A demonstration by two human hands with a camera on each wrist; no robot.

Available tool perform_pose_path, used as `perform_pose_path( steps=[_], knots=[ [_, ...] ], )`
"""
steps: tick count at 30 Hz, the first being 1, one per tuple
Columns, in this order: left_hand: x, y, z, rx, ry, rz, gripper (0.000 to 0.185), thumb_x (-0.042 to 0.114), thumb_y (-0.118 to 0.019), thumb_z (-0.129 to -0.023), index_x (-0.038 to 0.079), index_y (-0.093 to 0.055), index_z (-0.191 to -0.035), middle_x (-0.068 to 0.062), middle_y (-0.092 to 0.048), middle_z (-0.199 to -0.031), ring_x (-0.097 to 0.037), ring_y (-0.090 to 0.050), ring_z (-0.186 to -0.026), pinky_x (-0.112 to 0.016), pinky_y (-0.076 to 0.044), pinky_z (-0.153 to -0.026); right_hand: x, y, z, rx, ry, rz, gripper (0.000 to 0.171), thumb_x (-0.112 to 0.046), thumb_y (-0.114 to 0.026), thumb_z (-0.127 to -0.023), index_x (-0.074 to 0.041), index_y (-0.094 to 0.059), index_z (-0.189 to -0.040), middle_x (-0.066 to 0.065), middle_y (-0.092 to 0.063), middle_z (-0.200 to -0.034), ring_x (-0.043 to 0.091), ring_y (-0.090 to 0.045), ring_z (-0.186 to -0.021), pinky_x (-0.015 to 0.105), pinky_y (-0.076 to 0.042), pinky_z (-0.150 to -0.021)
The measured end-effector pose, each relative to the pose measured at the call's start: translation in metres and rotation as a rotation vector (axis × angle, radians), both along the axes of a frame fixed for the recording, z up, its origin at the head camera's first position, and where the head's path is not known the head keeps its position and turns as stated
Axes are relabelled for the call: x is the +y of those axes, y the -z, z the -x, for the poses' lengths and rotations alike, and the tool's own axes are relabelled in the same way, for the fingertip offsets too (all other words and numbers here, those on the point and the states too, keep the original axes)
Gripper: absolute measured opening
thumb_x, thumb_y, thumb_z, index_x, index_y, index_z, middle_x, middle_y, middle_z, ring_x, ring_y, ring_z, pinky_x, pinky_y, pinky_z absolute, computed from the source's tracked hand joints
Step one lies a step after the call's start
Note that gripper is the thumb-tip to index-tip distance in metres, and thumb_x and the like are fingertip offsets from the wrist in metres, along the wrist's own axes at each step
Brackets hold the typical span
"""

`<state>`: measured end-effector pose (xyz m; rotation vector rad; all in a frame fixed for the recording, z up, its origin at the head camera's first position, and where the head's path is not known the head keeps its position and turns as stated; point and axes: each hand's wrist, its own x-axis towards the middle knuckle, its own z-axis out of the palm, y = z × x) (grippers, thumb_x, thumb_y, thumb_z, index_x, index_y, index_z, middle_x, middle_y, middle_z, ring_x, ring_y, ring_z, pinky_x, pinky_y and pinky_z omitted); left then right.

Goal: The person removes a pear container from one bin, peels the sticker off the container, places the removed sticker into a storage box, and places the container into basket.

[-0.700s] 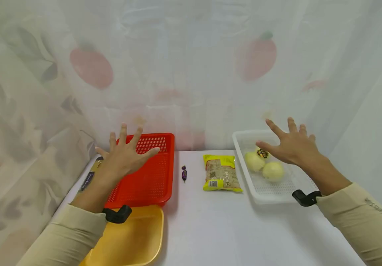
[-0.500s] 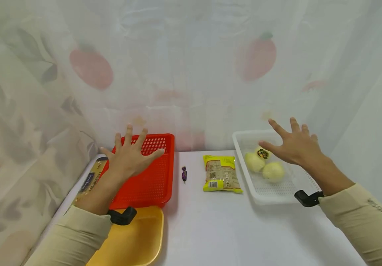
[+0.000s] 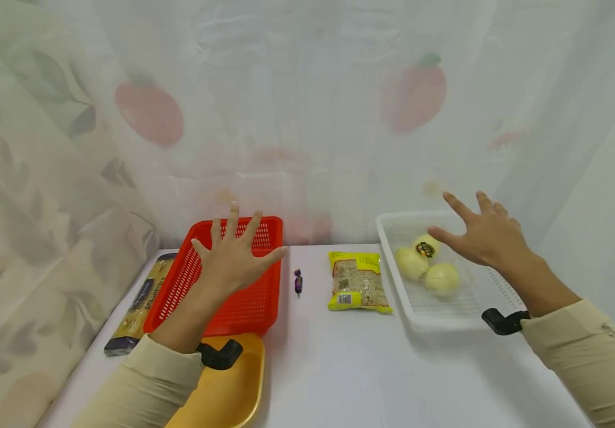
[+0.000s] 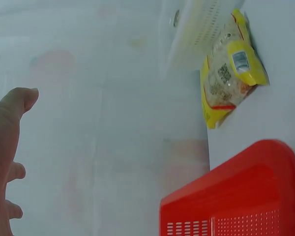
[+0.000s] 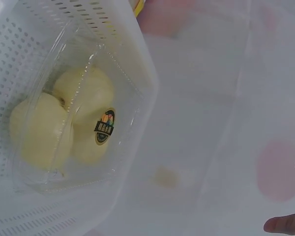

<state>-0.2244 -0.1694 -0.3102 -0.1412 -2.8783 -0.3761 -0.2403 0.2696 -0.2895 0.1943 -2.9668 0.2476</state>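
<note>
My left hand (image 3: 235, 255) hovers with fingers spread above the red perforated basket (image 3: 179, 285), holding nothing. My right hand (image 3: 481, 233) is spread open above the white perforated basket (image 3: 435, 312), which holds a clear pack of pale yellow buns (image 3: 427, 264). In the right wrist view the bun pack (image 5: 73, 128) lies in the white basket (image 5: 19, 44). The left wrist view shows the red basket (image 4: 246, 196) and a yellow snack packet (image 4: 228, 73).
A yellow snack packet (image 3: 356, 280) and a small purple candy (image 3: 298, 280) lie on the white table between the baskets. A yellow tray (image 3: 221, 392) sits in front of the red basket. A flat brown package (image 3: 136, 303) lies at the left edge. A curtain hangs behind.
My left hand has moved right and slightly lower over the red basket, uncovering the brown package. My right hand has drifted a little right and down.
</note>
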Motion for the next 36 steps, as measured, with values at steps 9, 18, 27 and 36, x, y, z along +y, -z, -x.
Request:
perform_pose_path(
  steps=[9,18,27,36],
  knots=[
    [0.015,0.009,-0.004,-0.007,0.017,-0.011,0.097,0.084,-0.040,-0.077,0.030,-0.020,-0.155,-0.012,0.001,-0.160,-0.047,0.000,-0.141,-0.079,0.004,-0.094,0.008,0.006,0.004,0.004,-0.006,0.041,0.090,-0.074,-0.042,-0.086,-0.023,-0.015,-0.156,0.041,-0.009,-0.147,0.064,-0.014,-0.128,0.076,-0.020,-0.090],
    [0.033,0.018,-0.005,0.002,0.034,-0.023,0.098,0.084,-0.041,-0.076,0.031,-0.019,-0.156,-0.011,-0.003,-0.160,-0.045,-0.001,-0.141,-0.078,0.003,-0.096,0.016,0.012,0.006,0.034,-0.008,0.088,0.087,-0.071,-0.043,-0.088,-0.022,-0.020,-0.155,0.040,-0.014,-0.147,0.063,-0.017,-0.127,0.077,-0.021,-0.088],
    [0.051,0.031,-0.008,0.003,0.053,-0.049,0.095,0.079,-0.046,-0.078,0.035,-0.014,-0.156,-0.006,-0.001,-0.161,-0.044,-0.003,-0.142,-0.077,0.000,-0.098,0.030,0.021,0.010,0.032,-0.011,0.108,0.084,-0.066,-0.044,-0.091,-0.020,-0.017,-0.156,0.040,-0.014,-0.147,0.066,-0.017,-0.125,0.079,-0.022,-0.086],
    [0.068,0.049,-0.010,0.018,0.077,-0.076,0.092,0.078,-0.049,-0.078,0.032,-0.026,-0.154,-0.006,-0.004,-0.161,-0.043,-0.007,-0.141,-0.076,-0.003,-0.098,0.041,0.035,0.013,0.051,0.003,0.136,0.083,-0.063,-0.046,-0.092,-0.016,-0.018,-0.155,0.040,-0.017,-0.146,0.069,-0.022,-0.119,0.080,-0.023,-0.082]
  ],
)
